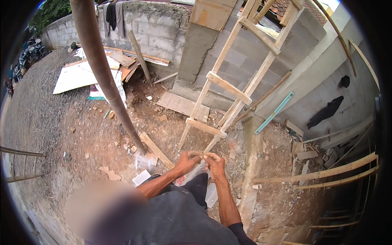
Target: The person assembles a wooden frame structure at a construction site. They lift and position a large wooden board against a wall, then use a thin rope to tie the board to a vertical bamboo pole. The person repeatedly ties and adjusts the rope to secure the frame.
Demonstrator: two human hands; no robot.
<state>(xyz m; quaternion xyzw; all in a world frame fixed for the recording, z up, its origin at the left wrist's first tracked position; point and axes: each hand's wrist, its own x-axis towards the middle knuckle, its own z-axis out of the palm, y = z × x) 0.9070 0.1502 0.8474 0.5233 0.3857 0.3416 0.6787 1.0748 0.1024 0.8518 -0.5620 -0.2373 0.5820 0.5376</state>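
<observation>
- Left hand (188,161): raised in front of the body, fingers pinched on the upper edge of a clear plastic bag (191,174); the forearm enters from the lower edge of the view.
- Right hand (214,163): just beside the left, fingertips meeting it, likewise pinched on the top of the same bag.
- Clear plastic bag: hangs below and between the two hands, above the dark shirt; its contents cannot be made out.
- Wooden ladder (234,77): leans against the grey block wall (241,53), its feet on the ground just beyond the hands.
- Brown pole (104,73): runs slanting from the upper edge of the view down to the reddish earth (94,134), left of the hands.
- Plank (157,150): lies on the earth near the foot of the pole, close to the left hand.
- White boards (81,75): piled with timber offcuts at the far wall, well apart from the hands.
- Light-blue bar (274,112): leans against the wall to the right of the ladder.
</observation>
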